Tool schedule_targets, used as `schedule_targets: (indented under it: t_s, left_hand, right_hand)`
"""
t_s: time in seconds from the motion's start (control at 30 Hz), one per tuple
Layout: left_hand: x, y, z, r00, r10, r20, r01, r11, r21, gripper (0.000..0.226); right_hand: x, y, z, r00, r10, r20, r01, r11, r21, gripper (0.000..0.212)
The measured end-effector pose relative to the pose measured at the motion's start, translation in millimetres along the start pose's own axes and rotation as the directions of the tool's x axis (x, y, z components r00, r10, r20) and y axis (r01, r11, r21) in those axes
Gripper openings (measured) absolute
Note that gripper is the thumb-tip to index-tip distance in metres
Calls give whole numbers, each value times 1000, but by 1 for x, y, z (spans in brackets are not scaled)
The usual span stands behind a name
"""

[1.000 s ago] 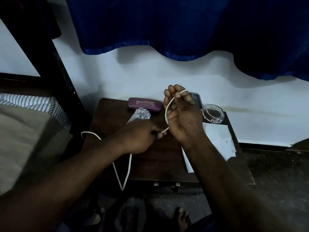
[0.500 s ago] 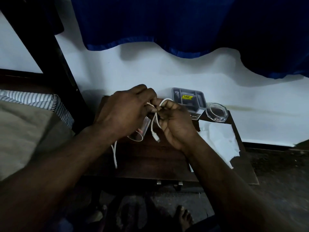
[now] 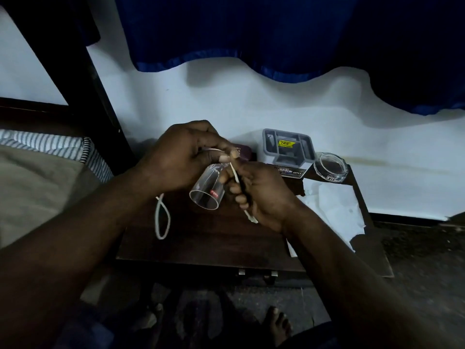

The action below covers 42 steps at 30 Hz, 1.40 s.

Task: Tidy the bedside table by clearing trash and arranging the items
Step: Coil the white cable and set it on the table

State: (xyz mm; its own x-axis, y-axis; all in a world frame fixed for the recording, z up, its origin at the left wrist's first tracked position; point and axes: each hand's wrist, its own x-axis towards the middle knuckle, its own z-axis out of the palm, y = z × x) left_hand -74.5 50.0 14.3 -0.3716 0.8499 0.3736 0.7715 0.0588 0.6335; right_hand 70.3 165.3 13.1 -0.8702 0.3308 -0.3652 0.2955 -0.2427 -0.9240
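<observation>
Over the dark wooden bedside table (image 3: 214, 243) both hands work a white cable (image 3: 161, 217). My left hand (image 3: 181, 159) pinches a strand of it near its fingertips. My right hand (image 3: 261, 192) grips the coiled part, and the plug end sticks out below its palm. A loose loop of the cable hangs under my left wrist. A clear glass tumbler (image 3: 207, 193) with a red label lies on its side on the table between the hands.
A purple spectacle case (image 3: 243, 153) lies behind the hands. A grey organiser tray (image 3: 286, 147) and a clear glass ashtray (image 3: 331, 167) stand at the back right. White paper (image 3: 332, 212) covers the table's right side. A bed (image 3: 37, 177) is on the left.
My left hand rose from the table's middle to meet my right hand. My right hand closed from palm-up onto the cable. The hanging loop grew shorter.
</observation>
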Motion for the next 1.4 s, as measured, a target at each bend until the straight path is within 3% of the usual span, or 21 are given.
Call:
schedule_targets:
  t_s: [0.07,0.17,0.3,0.4,0.5,0.63,0.73,0.83,0.97,1.1,1.27,1.33,1.4]
  left_hand:
    - [0,0,1,988,-130,89,146,967,-210,17]
    - [0,2,6,929,-265,257,361,798,-482,22]
    - [2,10,13,880,-370,298,467,560,-684,15]
    - [6,15,18,828,-478,294,514,436,-739,16]
    - [7,19,20,805,-488,338,529,330,-782,24]
    - [6,23,27,766,-529,364,552,252,-795,24]
    - [3,27,36,786,-510,350,557,338,-759,30]
    - [-2,26,45,772,-509,380,611,431,-664,39]
    - [-8,29,56,754,-465,465,656,561,-505,34]
    - [-7,32,58,748,-381,543,612,711,-346,21]
    - [-4,24,47,791,-354,498,525,812,-256,25]
    - [-3,22,40,844,-327,424,440,876,-199,19]
    - [-2,20,34,922,-300,246,344,926,-158,11]
  right_hand:
    - [-3,-4,-7,989,73,131,-83,994,76,38]
    - [-4,-11,-16,934,93,346,-192,945,264,40]
    - [-4,-20,-28,869,17,495,-267,858,440,43]
    - [-2,-23,-35,871,3,490,-279,826,491,44]
    - [2,-23,-40,915,31,403,-251,825,507,44]
    - [6,-20,-41,948,7,318,-209,767,607,46]
    - [7,-18,-40,955,-121,272,-146,609,780,45]
    - [7,-17,-38,963,-243,116,7,452,892,44]
    - [8,-19,-36,954,-279,-108,211,372,904,40]
    - [9,-23,-36,923,-260,-285,377,451,809,35]
    - [13,-20,-41,855,-247,-456,497,640,586,26]
    - [17,-16,-42,823,-292,-487,525,719,456,24]
    - [19,-12,-40,802,-341,-490,496,838,227,25]
